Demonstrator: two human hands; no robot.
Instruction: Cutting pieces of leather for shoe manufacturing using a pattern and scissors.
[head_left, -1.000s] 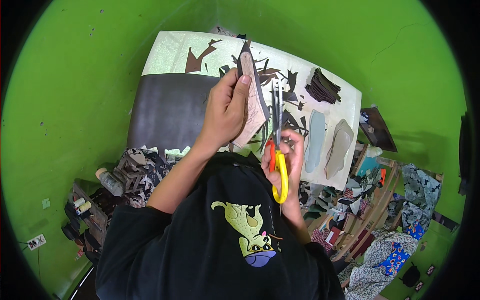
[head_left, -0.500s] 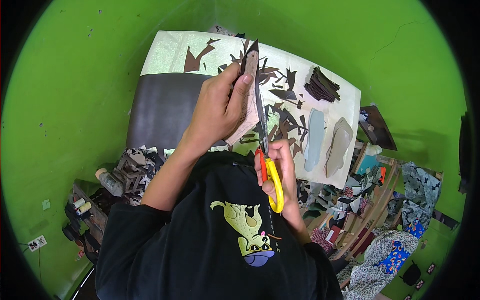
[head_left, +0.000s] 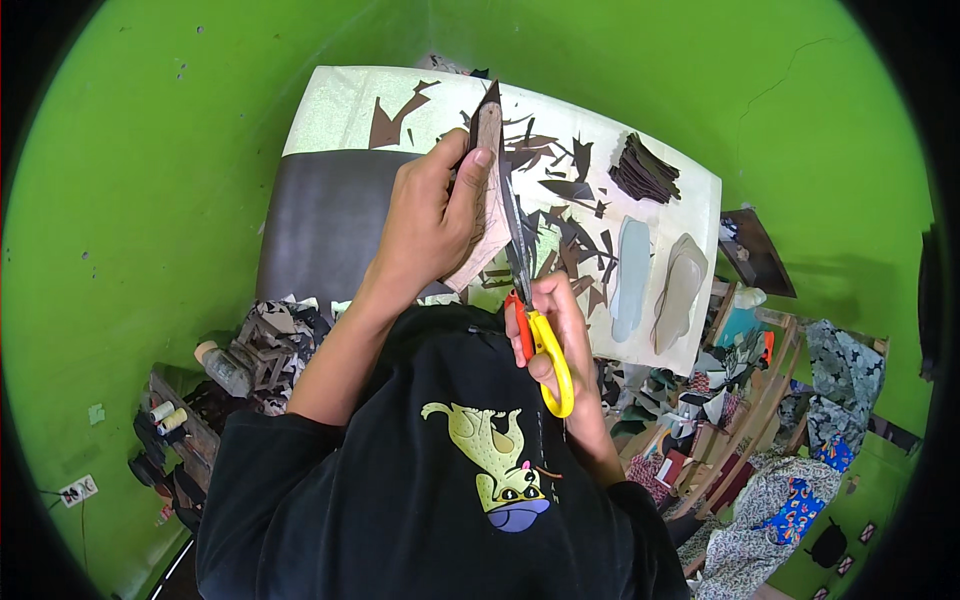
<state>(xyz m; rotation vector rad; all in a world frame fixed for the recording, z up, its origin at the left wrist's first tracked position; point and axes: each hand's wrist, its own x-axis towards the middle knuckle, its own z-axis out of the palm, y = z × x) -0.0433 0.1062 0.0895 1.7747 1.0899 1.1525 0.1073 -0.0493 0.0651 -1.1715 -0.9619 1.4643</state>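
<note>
My left hand [head_left: 425, 215] is closed on a pale tan template [head_left: 484, 248] and a dark brown sheet piece [head_left: 487, 97] behind it, thumb on top. The dark piece shows past the template's pointed far end and along its edge. My right hand [head_left: 575, 325] grips scissors [head_left: 545, 345] with one red and one yellow handle. Their blades point away from me and lie along the template's right edge, at the dark material. How far the blades are apart I cannot make out.
On the white table [head_left: 330, 105] lie a large dark sheet [head_left: 330, 220], many dark offcuts [head_left: 570, 188], a stack of dark cut pieces [head_left: 645, 168], a grey-blue sole-shaped piece [head_left: 630, 280] and a beige one [head_left: 680, 290]. A wooden rack [head_left: 750, 420] with fabric scraps stands at right.
My left hand has shifted a little left with the template and dark piece. The scissors' blades have swung left along with them, and the handles have tilted slightly.
</note>
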